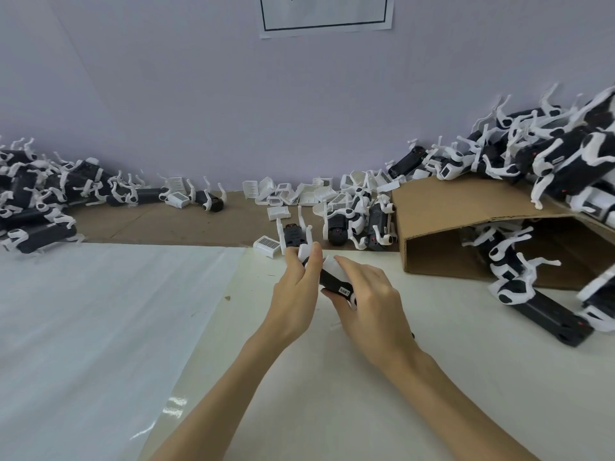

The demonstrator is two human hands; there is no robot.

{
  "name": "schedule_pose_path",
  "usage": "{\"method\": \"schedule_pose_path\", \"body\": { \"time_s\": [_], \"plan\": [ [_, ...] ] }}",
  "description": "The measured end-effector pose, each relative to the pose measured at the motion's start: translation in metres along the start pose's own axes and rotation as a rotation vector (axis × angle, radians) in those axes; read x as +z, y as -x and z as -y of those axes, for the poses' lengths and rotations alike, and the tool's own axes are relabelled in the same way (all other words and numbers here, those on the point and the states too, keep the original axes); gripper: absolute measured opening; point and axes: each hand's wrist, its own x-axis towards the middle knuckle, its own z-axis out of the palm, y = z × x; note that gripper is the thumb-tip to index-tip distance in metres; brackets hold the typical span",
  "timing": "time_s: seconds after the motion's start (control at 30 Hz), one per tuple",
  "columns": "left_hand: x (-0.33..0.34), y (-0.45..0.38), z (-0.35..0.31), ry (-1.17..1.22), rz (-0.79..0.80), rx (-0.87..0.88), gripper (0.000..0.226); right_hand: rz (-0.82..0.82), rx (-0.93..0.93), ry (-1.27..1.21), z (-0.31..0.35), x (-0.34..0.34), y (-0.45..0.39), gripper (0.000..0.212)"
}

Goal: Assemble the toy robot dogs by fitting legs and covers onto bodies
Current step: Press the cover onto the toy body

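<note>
The body in hand (334, 283), a black block with a small white label facing the camera, sits at the centre of the work surface, raised off the white table (332, 377) between both hands. The left hand (296, 294) grips its far end, thumb and fingers curled around a white part (304, 252) there; whether this part is a leg or a cover cannot be determined. The right hand (369, 294) wraps over the near end, fingers curled around the body and pressing a second white part (332, 263) against it. Judged from this grasp, the unit is mid-assembly, with a fitting step in progress. At 12 o'clock, just beyond the hands, a further body (294, 235) lies with its white legs pointing up. A cluster of loose white covers (299, 193) lies further out at 12 to 1 o'clock, indicating that work remains. At 9 to 10 o'clock a pile of legged dogs (36, 201) lies along the wall. At 2 to 3 o'clock a larger heap of dogs (549, 154) rests on and beside an overturned cardboard box (466, 227). Which pile holds finished units cannot be determined.
</note>
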Motion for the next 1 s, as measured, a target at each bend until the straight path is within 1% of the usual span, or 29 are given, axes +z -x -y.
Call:
{"method": "schedule_pose_path", "body": {
  "time_s": [0.03, 0.1, 0.13, 0.17, 0.2, 0.23, 0.27, 0.3, 0.33, 0.37, 0.4, 0.47, 0.5, 0.53, 0.57, 0.63, 0.7, 0.8, 0.9, 1.0],
  "plan": [
    [-0.001, 0.000, 0.000, 0.010, 0.015, 0.004, 0.047, 0.001, 0.001, 0.002, 0.000, 0.000, 0.000, 0.056],
    [-0.005, -0.001, 0.000, 0.077, 0.071, 0.032, 0.041, 0.014, 0.014, -0.023, 0.001, 0.000, 0.001, 0.055],
    [-0.007, 0.000, -0.001, 0.092, 0.101, 0.064, 0.037, 0.020, 0.011, -0.048, 0.000, 0.000, 0.001, 0.053],
    [-0.010, 0.000, -0.001, 0.036, 0.099, 0.131, 0.031, 0.018, -0.001, -0.070, -0.002, -0.001, 0.001, 0.051],
    [-0.012, -0.001, -0.001, -0.101, 0.036, 0.219, 0.026, 0.007, -0.014, -0.076, -0.004, -0.003, 0.000, 0.050],
    [-0.013, -0.001, 0.001, -0.280, -0.063, 0.303, 0.029, -0.005, -0.025, -0.067, -0.006, -0.004, -0.001, 0.051],
    [-0.013, 0.000, 0.001, -0.429, -0.162, 0.350, 0.042, -0.012, -0.036, -0.052, -0.008, -0.006, -0.002, 0.053],
    [-0.013, 0.001, 0.001, -0.479, -0.216, 0.330, 0.054, -0.017, -0.050, -0.038, -0.010, -0.007, -0.004, 0.056],
    [-0.013, 0.001, -0.002, -0.441, -0.198, 0.248, 0.064, -0.018, -0.070, -0.029, -0.011, -0.009, -0.005, 0.058],
    [-0.013, 0.001, -0.003, -0.341, -0.125, 0.161, 0.070, -0.018, -0.098, -0.022, -0.012, -0.009, -0.005, 0.059],
    [-0.014, 0.000, -0.004, -0.209, -0.031, 0.094, 0.066, -0.017, -0.128, -0.013, -0.012, -0.009, -0.005, 0.061],
    [-0.015, -0.003, -0.004, 0.029, 0.111, 0.031, 0.041, -0.008, -0.176, 0.009, -0.011, -0.009, -0.006, 0.064],
    [-0.018, -0.004, -0.003, 0.096, 0.151, 0.025, 0.033, 0.004, -0.185, 0.005, -0.011, -0.010, -0.007, 0.066],
    [-0.020, -0.005, -0.003, 0.129, 0.177, 0.025, 0.032, 0.022, -0.177, -0.018, -0.012, -0.011, -0.008, 0.068],
    [-0.021, -0.005, -0.002, 0.140, 0.188, 0.027, 0.031, 0.045, -0.149, -0.062, -0.013, -0.013, -0.009, 0.069],
    [-0.022, -0.007, 0.000, 0.137, 0.159, 0.044, 0.029, 0.117, -0.031, -0.208, -0.015, -0.018, -0.008, 0.068],
    [-0.023, -0.007, 0.000, 0.081, 0.135, 0.093, 0.025, 0.203, 0.048, -0.287, -0.020, -0.024, -0.006, 0.059],
    [-0.025, -0.007, 0.004, -0.069, 0.137, 0.252, 0.022, 0.321, 0.121, -0.351, -0.023, -0.031, -0.004, 0.050],
    [-0.026, -0.006, 0.008, -0.173, 0.176, 0.404, 0.022, 0.341, 0.151, -0.397, -0.022, -0.034, -0.010, 0.041],
    [-0.027, -0.007, 0.012, -0.179, 0.210, 0.420, 0.027, 0.337, 0.164, -0.350, -0.025, -0.035, -0.015, 0.037]
  ]
}}
